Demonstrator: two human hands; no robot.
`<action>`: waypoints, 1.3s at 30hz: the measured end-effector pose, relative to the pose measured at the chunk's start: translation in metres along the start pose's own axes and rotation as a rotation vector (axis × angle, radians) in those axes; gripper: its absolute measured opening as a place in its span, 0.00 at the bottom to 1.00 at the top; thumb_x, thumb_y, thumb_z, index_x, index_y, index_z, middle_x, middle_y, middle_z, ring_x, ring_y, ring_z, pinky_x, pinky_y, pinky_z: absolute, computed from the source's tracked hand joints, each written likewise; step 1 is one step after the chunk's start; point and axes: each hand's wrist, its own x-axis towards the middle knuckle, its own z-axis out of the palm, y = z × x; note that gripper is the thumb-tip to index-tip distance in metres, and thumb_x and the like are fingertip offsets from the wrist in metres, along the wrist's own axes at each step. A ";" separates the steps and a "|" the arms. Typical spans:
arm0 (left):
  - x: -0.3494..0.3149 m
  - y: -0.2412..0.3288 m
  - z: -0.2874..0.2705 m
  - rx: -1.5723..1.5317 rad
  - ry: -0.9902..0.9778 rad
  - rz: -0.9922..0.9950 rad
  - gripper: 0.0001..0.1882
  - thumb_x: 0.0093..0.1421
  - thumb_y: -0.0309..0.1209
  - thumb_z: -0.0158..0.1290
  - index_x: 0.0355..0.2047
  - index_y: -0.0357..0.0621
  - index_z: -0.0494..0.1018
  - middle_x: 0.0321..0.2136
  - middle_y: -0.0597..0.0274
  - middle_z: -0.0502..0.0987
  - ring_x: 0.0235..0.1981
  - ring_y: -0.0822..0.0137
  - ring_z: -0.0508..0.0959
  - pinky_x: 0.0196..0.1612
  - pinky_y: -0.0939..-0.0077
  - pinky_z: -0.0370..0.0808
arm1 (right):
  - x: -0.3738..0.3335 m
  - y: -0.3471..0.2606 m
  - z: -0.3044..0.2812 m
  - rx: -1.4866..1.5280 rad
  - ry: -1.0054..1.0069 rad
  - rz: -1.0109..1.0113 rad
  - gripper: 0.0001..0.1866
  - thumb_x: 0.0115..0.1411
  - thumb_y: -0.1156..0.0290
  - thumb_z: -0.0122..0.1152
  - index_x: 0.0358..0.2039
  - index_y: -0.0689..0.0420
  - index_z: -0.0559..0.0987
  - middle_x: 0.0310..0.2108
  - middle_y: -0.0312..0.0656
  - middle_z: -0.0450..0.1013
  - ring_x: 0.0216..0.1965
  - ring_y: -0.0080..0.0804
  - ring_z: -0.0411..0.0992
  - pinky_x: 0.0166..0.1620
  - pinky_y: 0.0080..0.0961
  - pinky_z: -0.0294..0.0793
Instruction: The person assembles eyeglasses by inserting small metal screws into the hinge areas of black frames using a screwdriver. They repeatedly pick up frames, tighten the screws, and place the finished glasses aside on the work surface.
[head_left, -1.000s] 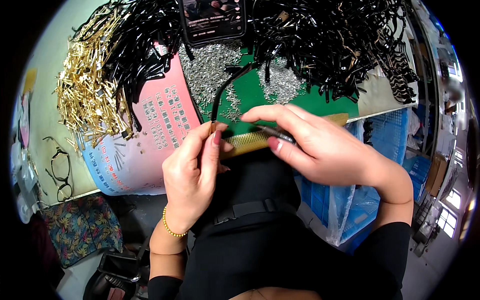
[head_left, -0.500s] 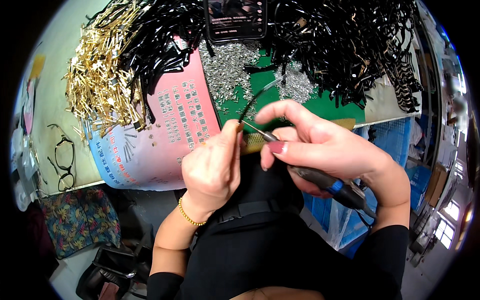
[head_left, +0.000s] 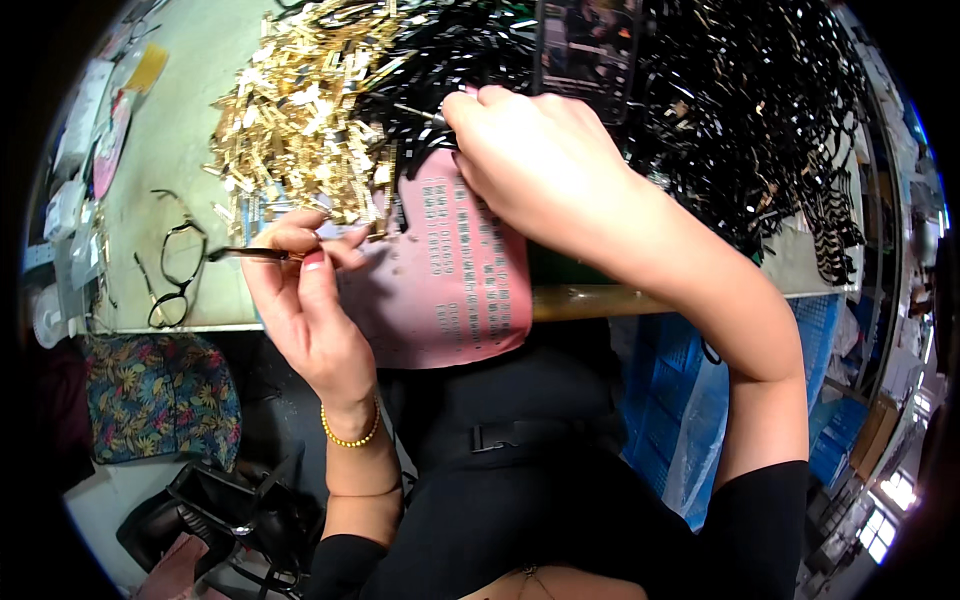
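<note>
My left hand (head_left: pixel 315 300) pinches a dark eyeglass temple (head_left: pixel 238 254) between thumb and fingers, beside the gold ends of a heap of temples (head_left: pixel 300 110). My right hand (head_left: pixel 540 160) reaches over the table to the edge of the black temples (head_left: pixel 425 60). It is closed round an electric screwdriver, whose thin metal tip (head_left: pixel 415 112) pokes out on the left; the hand hides its body. Beneath both hands a pink and blue printed sheet (head_left: pixel 430 335) hangs over the table's front edge.
A phone (head_left: pixel 588 50) stands at the back, with more black temples (head_left: pixel 740 120) to its right. On the left lies a pair of eyeglasses (head_left: pixel 180 255). A blue crate (head_left: pixel 660 390) stands below the table's right side; a patterned cushion (head_left: pixel 160 400) is at lower left.
My hands have parted. The left moved left with a temple, now held sideways. The right swung up and left to the black temples, taking the screwdriver along. The view shifted too.
</note>
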 end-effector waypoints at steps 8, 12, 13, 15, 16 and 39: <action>0.052 -0.005 -0.053 0.989 -0.096 0.061 0.07 0.64 0.28 0.60 0.40 0.38 0.81 0.28 0.64 0.75 0.27 0.74 0.69 0.31 0.77 0.67 | 0.011 -0.012 -0.011 -0.057 -0.012 -0.071 0.09 0.53 0.75 0.63 0.35 0.63 0.76 0.30 0.52 0.77 0.31 0.52 0.80 0.34 0.44 0.80; 0.057 -0.010 -0.052 1.077 -0.203 0.190 0.07 0.64 0.27 0.60 0.36 0.35 0.76 0.31 0.57 0.78 0.30 0.66 0.76 0.37 0.70 0.73 | -0.018 -0.015 -0.041 0.169 -0.060 -0.034 0.10 0.59 0.74 0.61 0.39 0.63 0.72 0.30 0.55 0.75 0.33 0.58 0.77 0.35 0.45 0.78; 0.058 -0.003 -0.050 0.937 -0.180 0.079 0.07 0.64 0.27 0.59 0.35 0.35 0.75 0.30 0.52 0.76 0.33 0.55 0.77 0.40 0.65 0.73 | -0.028 -0.016 -0.052 0.325 -0.140 0.069 0.11 0.60 0.73 0.60 0.40 0.63 0.69 0.30 0.56 0.75 0.34 0.60 0.75 0.35 0.46 0.75; 0.060 0.007 -0.051 0.908 -0.174 -0.010 0.06 0.65 0.27 0.58 0.36 0.35 0.75 0.28 0.54 0.78 0.29 0.63 0.77 0.36 0.70 0.74 | -0.050 -0.015 -0.069 0.633 -0.252 0.274 0.15 0.60 0.76 0.62 0.47 0.59 0.72 0.27 0.39 0.67 0.29 0.28 0.68 0.33 0.26 0.68; 0.062 0.008 -0.051 0.891 -0.172 -0.037 0.06 0.66 0.27 0.57 0.37 0.35 0.75 0.28 0.55 0.79 0.28 0.66 0.77 0.35 0.72 0.74 | -0.061 -0.016 -0.078 0.808 -0.293 0.411 0.17 0.61 0.76 0.62 0.51 0.58 0.72 0.27 0.34 0.66 0.29 0.21 0.66 0.33 0.22 0.67; -0.045 0.022 0.071 0.353 -0.934 0.157 0.07 0.59 0.24 0.63 0.38 0.40 0.79 0.27 0.59 0.79 0.24 0.58 0.76 0.30 0.67 0.72 | -0.172 0.014 -0.063 1.070 -0.307 0.535 0.14 0.63 0.72 0.66 0.48 0.59 0.83 0.27 0.31 0.72 0.29 0.17 0.66 0.37 0.19 0.69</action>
